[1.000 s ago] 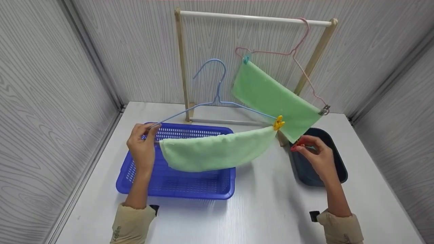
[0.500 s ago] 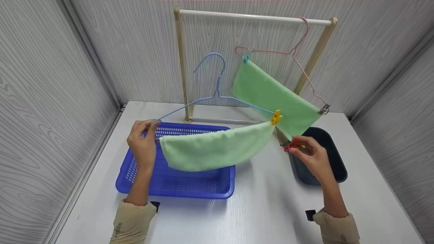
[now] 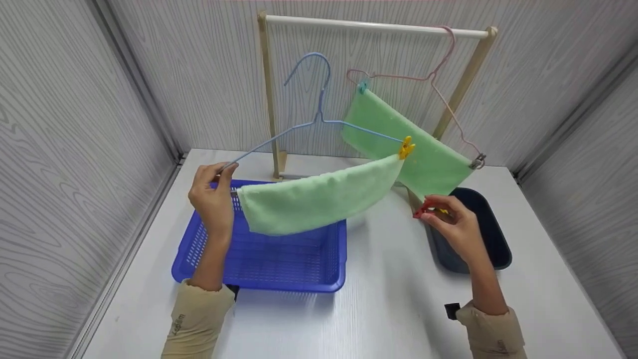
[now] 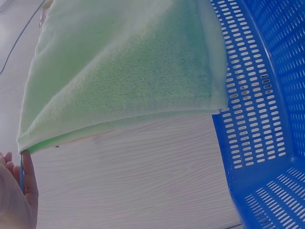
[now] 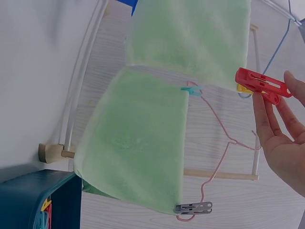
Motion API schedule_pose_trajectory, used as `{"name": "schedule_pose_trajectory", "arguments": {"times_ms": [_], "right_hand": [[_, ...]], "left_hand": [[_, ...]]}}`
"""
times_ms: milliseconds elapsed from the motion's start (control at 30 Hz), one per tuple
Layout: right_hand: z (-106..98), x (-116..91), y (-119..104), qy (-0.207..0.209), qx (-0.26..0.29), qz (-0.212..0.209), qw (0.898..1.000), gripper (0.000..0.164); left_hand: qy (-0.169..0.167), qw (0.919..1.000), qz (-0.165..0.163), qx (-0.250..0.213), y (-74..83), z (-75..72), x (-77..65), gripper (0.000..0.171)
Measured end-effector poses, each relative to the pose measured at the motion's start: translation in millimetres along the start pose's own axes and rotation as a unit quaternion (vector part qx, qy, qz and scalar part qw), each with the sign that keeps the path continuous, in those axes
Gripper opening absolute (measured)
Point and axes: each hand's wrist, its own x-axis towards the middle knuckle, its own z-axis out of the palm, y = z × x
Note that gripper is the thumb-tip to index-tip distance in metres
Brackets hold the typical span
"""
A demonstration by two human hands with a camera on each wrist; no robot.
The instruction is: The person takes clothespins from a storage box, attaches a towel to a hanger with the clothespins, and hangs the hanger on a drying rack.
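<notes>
My left hand [image 3: 212,202] pinches the left end of a blue wire hanger [image 3: 320,117], held in front of the rack. A light green cloth [image 3: 319,204] hangs along the hanger's lower side, its right corner clipped by a yellow clothespin [image 3: 406,148]. In the left wrist view, the cloth [image 4: 128,71] fills the upper part, with my fingertips right at its lower-left corner. My right hand [image 3: 456,227] pinches a red clothespin [image 3: 422,207] between thumb and fingers, below and right of the yellow one. The right wrist view shows this red clothespin [image 5: 257,83] clearly.
A white-barred rack [image 3: 359,25] stands behind. From it hangs a tilted pink hanger [image 3: 398,76], its green cloth [image 3: 389,129] clipped by a teal clothespin [image 3: 363,87] and a grey one [image 3: 477,161]. Blue basket [image 3: 284,286] at left; dark bin [image 3: 503,249] at right, clothespins inside.
The blue hanger and its cloth have risen, mostly the hook and right side, and my left hand has lifted slightly. My right hand has shifted a little left with the red clothespin.
</notes>
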Motion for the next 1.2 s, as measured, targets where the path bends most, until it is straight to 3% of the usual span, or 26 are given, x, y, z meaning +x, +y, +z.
{"name": "schedule_pose_trajectory", "arguments": {"times_ms": [433, 667, 1200], "right_hand": [[11.4, 8.0, -5.8, -0.003, 0.011, -0.007, 1.0, 0.034], [19.9, 14.1, -9.5, -0.029, 0.031, -0.014, 0.999, 0.033], [36.4, 20.0, -18.4, -0.037, 0.013, -0.005, 0.999, 0.032]], "left_hand": [[0.01, 0.9999, -0.007, 0.003, 4.2, 9.9, 5.8, 0.012], [0.009, 0.9999, -0.003, -0.008, 10.7, 17.3, 8.8, 0.011], [-0.018, 0.9998, -0.009, 0.003, 10.5, 28.1, -2.3, 0.01]]}}
